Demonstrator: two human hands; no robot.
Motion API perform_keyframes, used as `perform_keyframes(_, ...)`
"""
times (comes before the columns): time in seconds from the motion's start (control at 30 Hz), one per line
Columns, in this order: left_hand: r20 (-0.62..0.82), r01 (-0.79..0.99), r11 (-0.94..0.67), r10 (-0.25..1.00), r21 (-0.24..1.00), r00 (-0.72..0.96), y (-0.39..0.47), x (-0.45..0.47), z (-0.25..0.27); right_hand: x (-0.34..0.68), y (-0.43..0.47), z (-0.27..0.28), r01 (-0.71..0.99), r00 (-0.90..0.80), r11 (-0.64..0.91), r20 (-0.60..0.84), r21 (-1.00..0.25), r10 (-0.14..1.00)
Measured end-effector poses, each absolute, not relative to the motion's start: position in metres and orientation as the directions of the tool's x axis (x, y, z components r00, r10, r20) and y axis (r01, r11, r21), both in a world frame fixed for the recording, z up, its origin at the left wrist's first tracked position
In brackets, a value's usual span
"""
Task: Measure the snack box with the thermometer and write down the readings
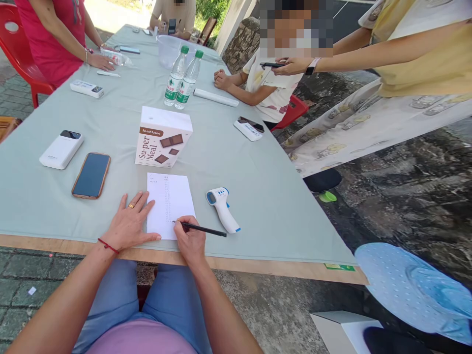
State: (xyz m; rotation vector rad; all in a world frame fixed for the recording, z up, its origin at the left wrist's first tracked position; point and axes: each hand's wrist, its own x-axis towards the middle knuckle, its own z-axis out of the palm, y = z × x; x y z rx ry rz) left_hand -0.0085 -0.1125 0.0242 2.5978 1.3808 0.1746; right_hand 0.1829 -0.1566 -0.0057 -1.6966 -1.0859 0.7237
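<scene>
A white sheet of paper (158, 206) with a column of small handwriting lies near the table's front edge. My left hand (132, 221) rests flat with fingers spread, its fingertips and thumb on the sheet's left side. In my right hand (191, 241) is a black pen (208, 230), its tip touching the paper at the lower end of the column. To the right of that hand lies a white and blue infrared thermometer (223, 209). Just behind the sheet stands a NutriMotion box (162, 137). A phone in a brown case (91, 175) lies to the left.
White power banks (62, 150) lie on the cloth-covered table (273, 211). Two water bottles (180, 81) stand behind the box, near a clear plastic basin (169, 49). People are around the far and right sides; one holds a phone (273, 65). A blue hat (413, 285) is at lower right.
</scene>
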Motion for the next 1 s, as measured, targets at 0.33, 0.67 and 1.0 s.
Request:
perform_keyframes(0.33,0.04,0.796,-0.543,0.832,0.267,0.554,-0.111,-0.011,0.019,0.186,-0.156,0.001,0.39,0.398,-0.132,0.037,-0.911,0.917)
perform_keyframes(0.67,0.025,0.809,-0.516,0.847,0.282,0.532,-0.11,-0.016,0.019,0.224,-0.141,0.021,0.8,0.188,-0.217,-0.108,-0.56,0.976)
perform_keyframes(1.0,0.008,0.448,0.026,0.997,0.894,-0.074,0.026,-0.046,0.052,0.237,-0.13,0.005,0.887,0.249,-0.187,0.097,-0.421,0.964)
